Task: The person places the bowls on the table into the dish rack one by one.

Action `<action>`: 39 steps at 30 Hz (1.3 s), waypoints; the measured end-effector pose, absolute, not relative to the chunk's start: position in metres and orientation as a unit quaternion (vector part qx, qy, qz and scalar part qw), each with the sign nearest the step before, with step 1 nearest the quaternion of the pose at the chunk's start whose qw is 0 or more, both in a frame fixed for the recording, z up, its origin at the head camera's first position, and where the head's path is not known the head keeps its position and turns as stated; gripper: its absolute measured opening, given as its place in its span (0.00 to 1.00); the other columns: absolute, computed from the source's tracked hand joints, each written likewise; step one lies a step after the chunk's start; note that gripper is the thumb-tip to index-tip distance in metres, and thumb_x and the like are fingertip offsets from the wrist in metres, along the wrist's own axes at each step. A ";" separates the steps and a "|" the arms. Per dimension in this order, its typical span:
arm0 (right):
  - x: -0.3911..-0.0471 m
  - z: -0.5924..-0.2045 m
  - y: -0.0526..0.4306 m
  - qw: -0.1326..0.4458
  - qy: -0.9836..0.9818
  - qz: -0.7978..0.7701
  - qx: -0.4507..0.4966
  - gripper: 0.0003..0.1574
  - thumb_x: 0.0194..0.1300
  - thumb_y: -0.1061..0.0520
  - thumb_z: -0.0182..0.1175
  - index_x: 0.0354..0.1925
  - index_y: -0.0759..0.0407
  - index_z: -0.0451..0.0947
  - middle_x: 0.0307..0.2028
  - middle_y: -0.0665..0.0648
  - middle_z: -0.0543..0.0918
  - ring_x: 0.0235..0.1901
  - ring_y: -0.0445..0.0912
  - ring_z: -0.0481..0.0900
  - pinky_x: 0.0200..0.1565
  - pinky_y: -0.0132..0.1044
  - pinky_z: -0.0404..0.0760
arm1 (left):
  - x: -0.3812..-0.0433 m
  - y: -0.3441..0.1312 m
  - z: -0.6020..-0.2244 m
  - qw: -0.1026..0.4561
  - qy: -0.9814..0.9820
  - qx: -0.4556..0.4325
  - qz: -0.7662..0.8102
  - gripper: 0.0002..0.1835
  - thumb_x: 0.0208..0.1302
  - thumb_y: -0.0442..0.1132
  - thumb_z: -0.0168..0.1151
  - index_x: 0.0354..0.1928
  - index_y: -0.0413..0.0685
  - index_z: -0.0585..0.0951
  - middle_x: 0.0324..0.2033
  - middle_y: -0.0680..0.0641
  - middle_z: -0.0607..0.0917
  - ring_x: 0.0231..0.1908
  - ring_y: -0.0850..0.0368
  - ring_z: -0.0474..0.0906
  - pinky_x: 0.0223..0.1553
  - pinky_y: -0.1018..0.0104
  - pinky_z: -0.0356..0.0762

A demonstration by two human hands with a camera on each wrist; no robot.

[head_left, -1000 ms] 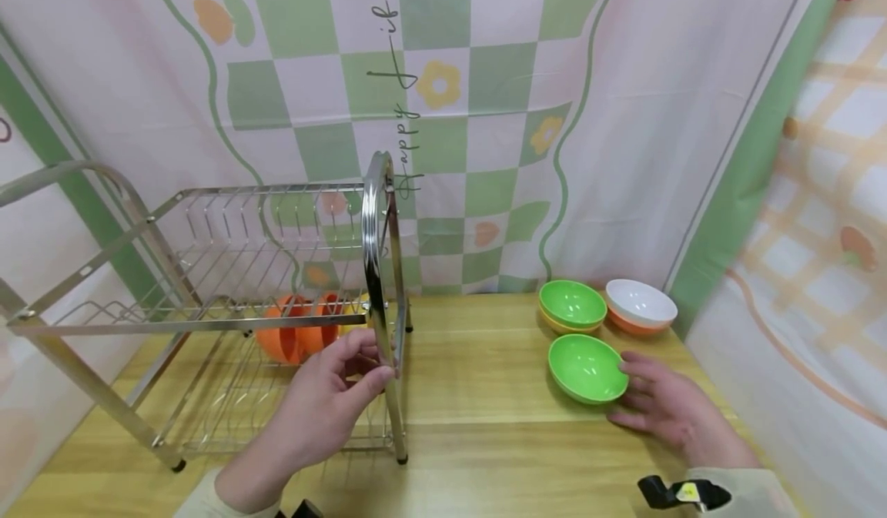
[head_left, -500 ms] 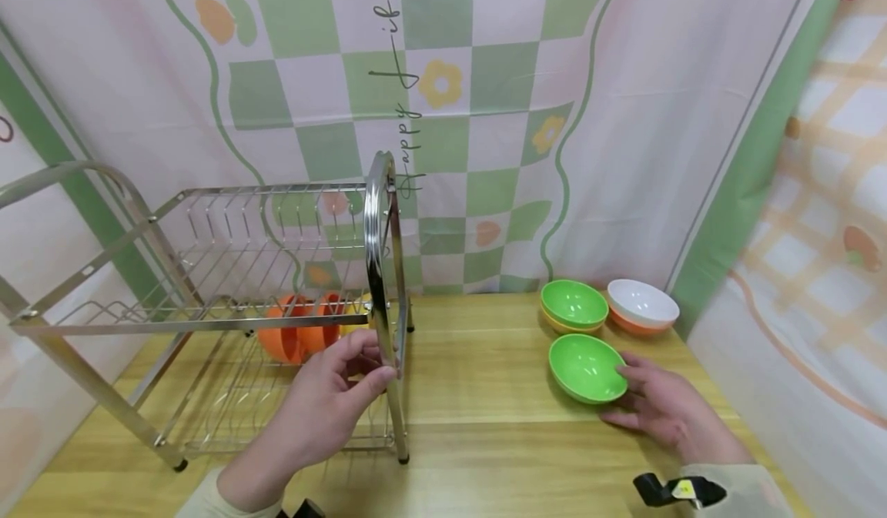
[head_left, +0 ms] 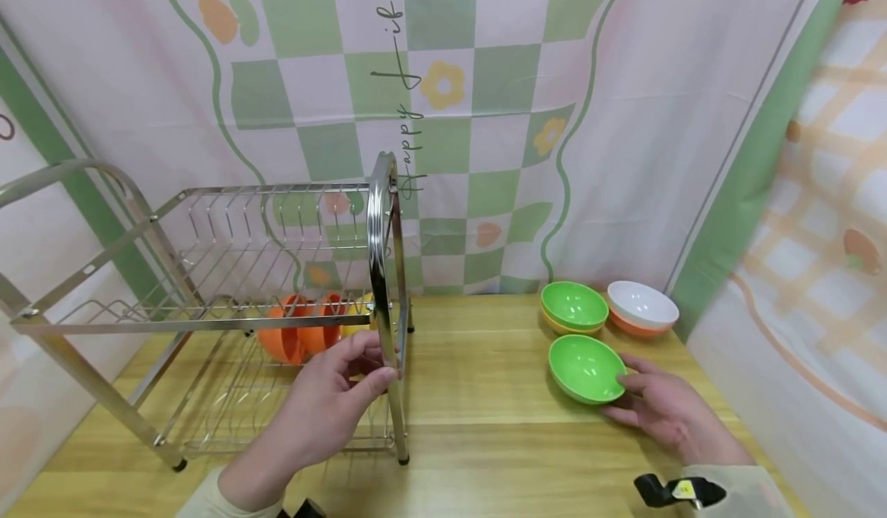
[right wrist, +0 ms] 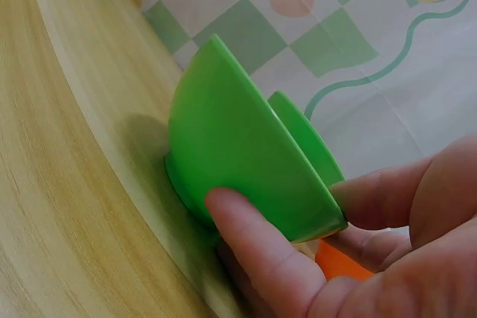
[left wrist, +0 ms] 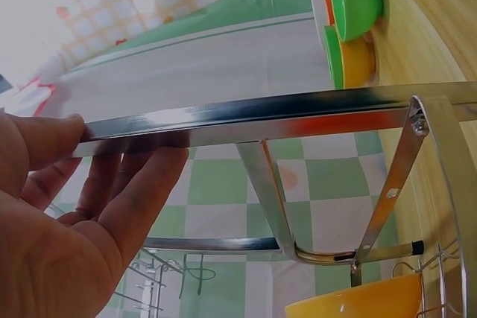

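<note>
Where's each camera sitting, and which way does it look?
Head: on the person's head, facing forward and down; sees the metal rack, front green bowl, left hand and right hand.
Left wrist: on that wrist, facing the rack post the left hand grips; a bit of the right hand shows at the top edge.
Right wrist: on that wrist, facing the front green bowl; only the right hand shows.
Shared: head and right wrist both show the right hand pinching that bowl.
</note>
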State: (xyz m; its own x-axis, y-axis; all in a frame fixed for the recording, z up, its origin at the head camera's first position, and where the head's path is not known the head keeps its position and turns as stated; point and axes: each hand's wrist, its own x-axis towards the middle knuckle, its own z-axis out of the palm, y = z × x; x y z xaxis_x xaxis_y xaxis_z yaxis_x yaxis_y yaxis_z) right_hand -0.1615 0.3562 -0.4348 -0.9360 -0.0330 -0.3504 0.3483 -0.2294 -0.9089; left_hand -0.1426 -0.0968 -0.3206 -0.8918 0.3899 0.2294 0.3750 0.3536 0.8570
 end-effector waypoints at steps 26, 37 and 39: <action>-0.154 -0.419 0.349 0.109 0.601 -0.783 0.119 0.45 0.75 0.69 0.43 0.78 0.60 0.30 0.71 0.77 0.44 0.51 0.54 0.78 0.56 0.57 0.75 | -0.142 -0.095 -0.320 0.012 0.837 0.207 0.506 0.06 0.69 0.43 0.64 0.39 0.52 0.77 0.35 0.52 0.81 0.36 0.56 0.78 0.37 0.63 0.82; -0.150 -0.411 0.343 0.103 0.605 -0.783 0.100 0.45 0.74 0.69 0.43 0.78 0.61 0.31 0.71 0.78 0.41 0.50 0.54 0.79 0.56 0.57 0.75 | -0.140 -0.093 -0.319 0.001 0.835 0.199 0.513 0.04 0.69 0.40 0.65 0.39 0.51 0.79 0.34 0.53 0.82 0.36 0.56 0.79 0.37 0.65 0.82; -0.150 -0.410 0.342 0.104 0.606 -0.783 0.093 0.45 0.75 0.69 0.43 0.78 0.61 0.31 0.71 0.78 0.41 0.50 0.54 0.79 0.57 0.57 0.74 | -0.140 -0.093 -0.320 -0.003 0.834 0.201 0.514 0.04 0.69 0.40 0.65 0.39 0.51 0.79 0.34 0.53 0.82 0.36 0.56 0.79 0.37 0.64 0.82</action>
State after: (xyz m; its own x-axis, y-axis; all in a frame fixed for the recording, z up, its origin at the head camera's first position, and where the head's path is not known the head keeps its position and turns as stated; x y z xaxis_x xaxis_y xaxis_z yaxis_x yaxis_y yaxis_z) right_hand -0.1501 0.3421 -0.4097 -0.9614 -0.0499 -0.2708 0.2746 -0.2446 -0.9299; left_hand -0.1404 -0.0933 -0.3199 -0.9189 0.3331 0.2111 0.3384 0.3909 0.8560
